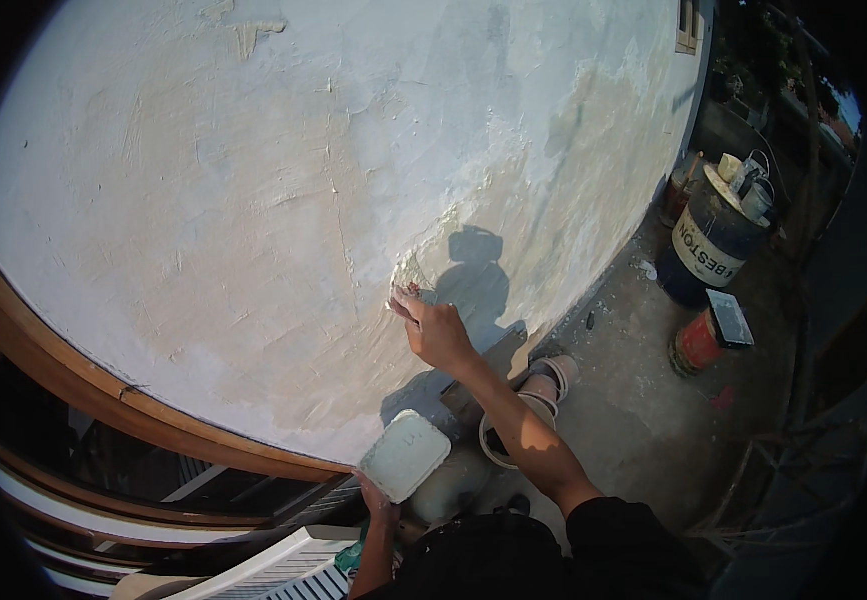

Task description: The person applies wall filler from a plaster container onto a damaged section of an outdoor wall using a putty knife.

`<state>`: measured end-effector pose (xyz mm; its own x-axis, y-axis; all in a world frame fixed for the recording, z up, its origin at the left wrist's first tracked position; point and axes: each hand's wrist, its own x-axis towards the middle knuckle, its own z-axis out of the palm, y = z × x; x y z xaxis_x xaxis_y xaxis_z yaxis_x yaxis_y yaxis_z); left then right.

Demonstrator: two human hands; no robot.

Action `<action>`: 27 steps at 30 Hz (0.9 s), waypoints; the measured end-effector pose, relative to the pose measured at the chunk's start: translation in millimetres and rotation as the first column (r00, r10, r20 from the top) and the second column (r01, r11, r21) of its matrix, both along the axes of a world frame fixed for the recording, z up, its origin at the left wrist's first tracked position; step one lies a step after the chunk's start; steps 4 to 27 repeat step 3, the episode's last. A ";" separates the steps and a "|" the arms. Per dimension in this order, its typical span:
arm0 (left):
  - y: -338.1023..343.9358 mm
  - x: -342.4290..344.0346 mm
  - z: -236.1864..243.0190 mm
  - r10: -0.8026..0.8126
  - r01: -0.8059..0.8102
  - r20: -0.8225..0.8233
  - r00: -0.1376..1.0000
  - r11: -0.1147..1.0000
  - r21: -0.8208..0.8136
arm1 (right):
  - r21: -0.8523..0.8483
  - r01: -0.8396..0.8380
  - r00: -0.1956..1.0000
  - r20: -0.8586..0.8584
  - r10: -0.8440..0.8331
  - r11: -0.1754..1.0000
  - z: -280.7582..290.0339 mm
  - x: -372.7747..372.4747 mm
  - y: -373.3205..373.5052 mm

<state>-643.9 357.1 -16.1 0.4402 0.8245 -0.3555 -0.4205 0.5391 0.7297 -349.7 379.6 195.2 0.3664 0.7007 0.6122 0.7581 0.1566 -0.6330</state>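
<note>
My left hand (376, 497) grips the edge of a pale, putty-smeared rectangular tray (407, 455) with rounded corners, held low in front of my body. Against the wall (254, 200), my right hand (441, 335) is closed on what looks like a putty knife, mostly hidden by the fingers. A patch of fresh cream putty (410, 266) lies just above those fingertips. Patchy white and beige coats with raised ridges cover the wall. The shadow of my head and upper body falls on it, right of my hand.
A dark drum (709, 245) with a pale band carries metal containers on its top. Near it stands a red can (696, 343) with a grey flat piece on it. Buckets (514, 430) are beside my right forearm. A wooden frame (154, 415) borders the wall; a white slatted chair (299, 565) is lower left.
</note>
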 end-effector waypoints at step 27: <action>2.5 2.7 -9.7 -0.041 0.040 0.022 0.999 0.999 0.023 | -0.063 0.070 0.997 -0.010 -0.070 0.996 -13.1 -4.7 -6.1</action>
